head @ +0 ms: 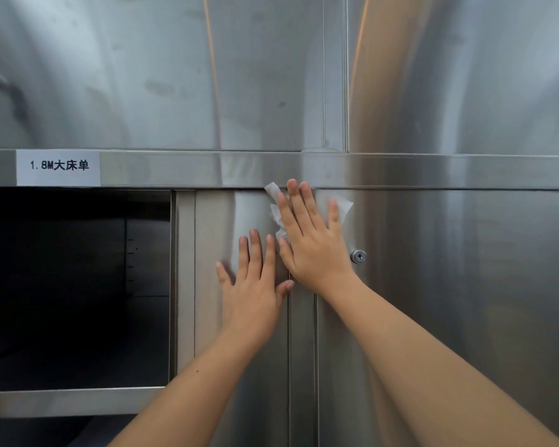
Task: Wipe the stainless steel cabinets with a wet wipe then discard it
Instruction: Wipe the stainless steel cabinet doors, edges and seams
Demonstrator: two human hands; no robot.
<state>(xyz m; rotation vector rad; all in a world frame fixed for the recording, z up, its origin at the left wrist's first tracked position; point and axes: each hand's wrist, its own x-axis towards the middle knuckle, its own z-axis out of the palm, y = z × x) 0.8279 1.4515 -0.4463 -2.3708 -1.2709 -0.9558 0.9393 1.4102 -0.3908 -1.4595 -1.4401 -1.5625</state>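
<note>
Wet wipe (344, 208) lies flattened against the stainless steel cabinets (449, 285), at the top edge of a lower door, just beneath the horizontal rail (433, 171). Right hand (310, 243) presses it flat with straight, spread fingers; white corners show above and beside the fingers. Left hand (254, 288) rests flat on the adjoining door panel, fingers straight, grasping nothing, its fingertips just beside the right wrist. A round lock (358, 256) sits just right of the right hand. A printed label (58, 167) is stuck at the rail's left end, above a dark open compartment (75, 285).
</note>
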